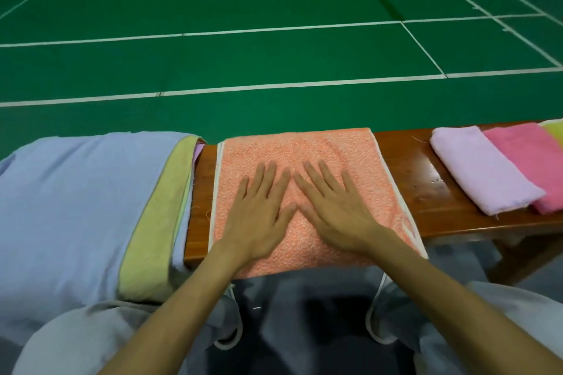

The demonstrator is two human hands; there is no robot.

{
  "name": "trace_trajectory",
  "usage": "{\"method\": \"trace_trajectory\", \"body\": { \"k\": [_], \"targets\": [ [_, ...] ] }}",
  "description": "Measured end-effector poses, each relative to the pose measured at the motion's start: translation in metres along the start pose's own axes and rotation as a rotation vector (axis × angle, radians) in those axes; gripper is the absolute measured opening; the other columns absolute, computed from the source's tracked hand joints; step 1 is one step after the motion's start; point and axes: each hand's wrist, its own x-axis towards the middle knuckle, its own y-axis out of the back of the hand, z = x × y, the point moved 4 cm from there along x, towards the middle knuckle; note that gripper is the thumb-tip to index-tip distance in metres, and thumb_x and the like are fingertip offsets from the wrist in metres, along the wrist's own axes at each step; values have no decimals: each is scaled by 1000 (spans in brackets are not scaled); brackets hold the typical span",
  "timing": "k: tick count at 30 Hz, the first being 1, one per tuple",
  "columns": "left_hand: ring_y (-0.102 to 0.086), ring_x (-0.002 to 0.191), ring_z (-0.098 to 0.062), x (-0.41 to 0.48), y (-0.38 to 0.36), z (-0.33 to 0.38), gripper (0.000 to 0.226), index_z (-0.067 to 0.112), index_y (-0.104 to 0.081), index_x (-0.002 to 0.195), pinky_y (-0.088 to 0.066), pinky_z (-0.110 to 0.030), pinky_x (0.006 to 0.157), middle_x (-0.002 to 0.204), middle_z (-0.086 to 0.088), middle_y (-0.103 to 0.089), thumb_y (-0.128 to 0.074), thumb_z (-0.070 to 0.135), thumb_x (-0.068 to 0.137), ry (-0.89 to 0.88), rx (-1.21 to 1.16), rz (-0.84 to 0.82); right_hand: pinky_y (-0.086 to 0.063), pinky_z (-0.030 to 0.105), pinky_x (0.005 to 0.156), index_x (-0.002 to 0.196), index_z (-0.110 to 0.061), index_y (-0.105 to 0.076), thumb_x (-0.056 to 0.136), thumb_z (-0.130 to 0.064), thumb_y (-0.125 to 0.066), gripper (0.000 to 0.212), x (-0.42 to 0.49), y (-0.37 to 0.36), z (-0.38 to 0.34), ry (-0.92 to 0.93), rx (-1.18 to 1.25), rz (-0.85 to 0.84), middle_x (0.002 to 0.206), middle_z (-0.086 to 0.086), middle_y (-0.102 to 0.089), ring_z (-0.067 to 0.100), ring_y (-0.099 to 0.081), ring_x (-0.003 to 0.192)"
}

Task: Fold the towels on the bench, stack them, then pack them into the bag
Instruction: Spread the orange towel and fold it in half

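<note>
Here, the left hand and right hand are pressing flat, fingers spread, on the orange towel lying across the bench (terry, likely soft, light and limp); its white-hemmed corners are offering the surest hold.

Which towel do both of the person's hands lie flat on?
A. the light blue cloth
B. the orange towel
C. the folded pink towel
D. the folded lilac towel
B: the left hand and right hand lie with straight fingers on the orange towel spread across the wooden bench; the lilac towel and pink towel sit untouched to the right.
</note>
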Motion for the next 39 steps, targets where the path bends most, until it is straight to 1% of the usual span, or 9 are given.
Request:
{"method": "trace_trajectory", "body": {
  "k": [13, 15, 17, 20, 25, 28, 33, 37, 39],
  "targets": [
    [22, 156, -18, -11, 11, -52, 76, 26, 5, 165, 13, -43, 126, 171, -2, 16, -6, 66, 101, 214, -19, 63, 4, 52, 126, 164, -24, 6, 102, -59, 0, 72, -17, 3, 87, -314, 5, 107, 170, -3, 16, 20, 17, 156],
    [8, 159, -22, -12, 16, -50, 70, 23, -11, 166, 4, -45, 128, 173, -4, 1, -15, 59, 106, 224, -108, 114, -1, 53, 127, 164, -21, 0, 105, -56, -7, 69, -16, 4, 87, -338, 44, 121, 171, 0, 9, 22, 9, 158],
    [-28, 151, -33, -15, 28, -50, 56, 14, -41, 153, -26, -49, 121, 162, -12, -36, -33, 47, 108, 257, -200, 280, -22, 53, 123, 161, -12, -19, 106, -50, -26, 67, -17, 14, 86, -393, 97, 231, 169, 10, -17, 31, -18, 155],
    [-51, 103, -30, -18, 45, -57, 42, 9, -54, 126, -44, -45, 87, 114, -11, -57, -60, 39, 96, 423, -206, 453, -45, 48, 96, 134, -5, -46, 97, -44, -57, 55, -23, 36, 89, -578, 142, 443, 135, 18, -52, 34, -48, 120],
    [-61, 76, -24, -11, 44, -75, 55, 11, -59, 96, -53, -42, 64, 89, -4, -62, -65, 63, 80, 610, -328, 286, -54, 44, 70, 95, -14, -59, 83, -57, -65, 45, -21, 35, 120, -793, 326, 221, 90, 8, -66, 31, -64, 81],
    [-62, 66, -28, -8, 46, -72, 40, 3, -64, 92, -53, -47, 60, 79, -14, -67, -70, 43, 89, 591, -406, 292, -49, 40, 61, 78, -12, -62, 91, -44, -64, 35, -20, 35, 119, -749, 398, 202, 73, 10, -64, 29, -61, 66],
    [-66, 74, -29, -9, 51, -65, 13, 18, -59, 99, -59, -50, 67, 92, -11, -71, -67, 27, 97, 513, -470, 299, -53, 47, 67, 86, -8, -65, 95, -39, -65, 32, -26, 44, 119, -732, 488, 244, 77, 11, -65, 31, -64, 74],
    [-59, 71, -24, -12, 52, -67, 30, 7, -55, 101, -41, -35, 53, 85, -6, -61, -75, 28, 91, 559, -425, 302, -39, 30, 57, 98, -8, -61, 96, -23, -70, 18, -28, 52, 121, -732, 779, 291, 92, 8, -64, 18, -60, 77],
    [-51, 69, -18, -14, 58, -68, 49, 5, -47, 111, -32, -31, 50, 87, -2, -54, -82, 27, 85, 641, -416, 262, -45, 30, 62, 111, -9, -60, 94, -19, -73, 24, -27, 49, 121, -725, 972, 278, 104, 8, -65, 19, -63, 86]
  ]
}}
